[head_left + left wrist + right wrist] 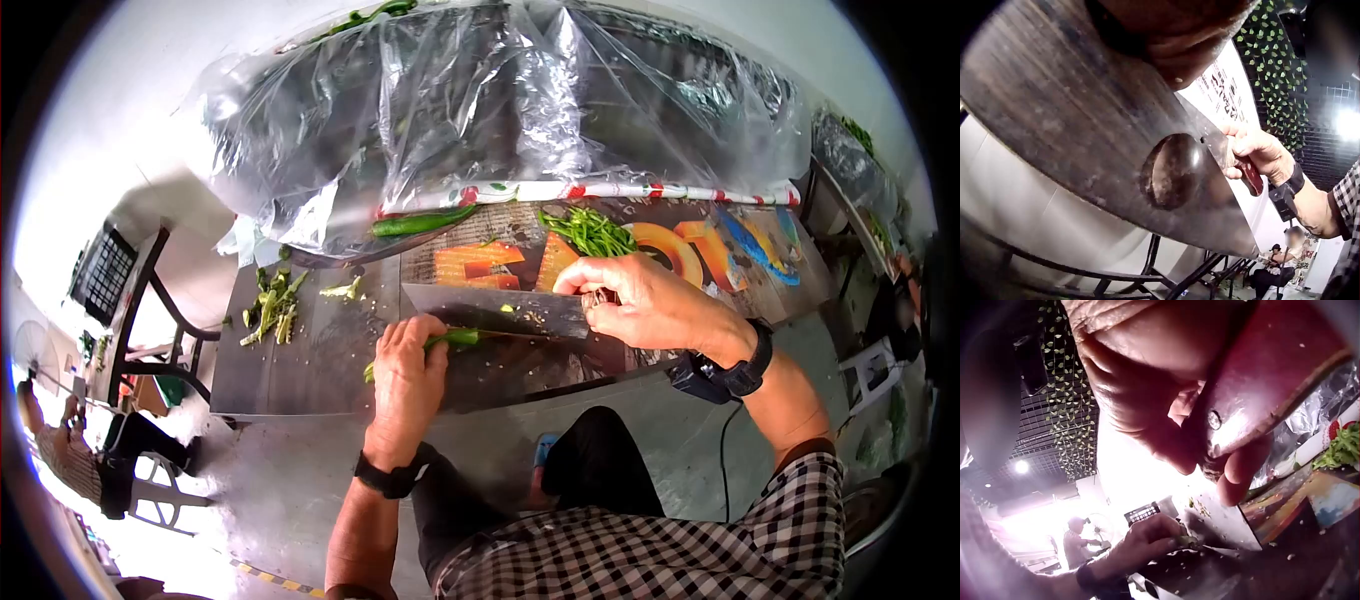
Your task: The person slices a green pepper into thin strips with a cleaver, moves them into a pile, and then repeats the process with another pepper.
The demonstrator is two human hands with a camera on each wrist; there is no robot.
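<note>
Right hand (640, 305) grips a broad cleaver (450, 300); left hand (408, 370) holds a green pepper (462, 337) on the bench (325, 375). Right wrist view reveals the glossy reddish handle's (1272, 369) round rivet (1214, 420), hidden from the head.

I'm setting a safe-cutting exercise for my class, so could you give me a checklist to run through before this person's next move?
1. Knife held: ok; the right grip has its handle.
2. Green pepper held: ok; the left grip has it.
3. Left grip clear of the knife: cannot tell; they are close, and the gap is unclear.
4. Knife face clean: not ok; bits lie on it.
5. Cut strips out of the way: ok; piled beyond the knife.
</note>
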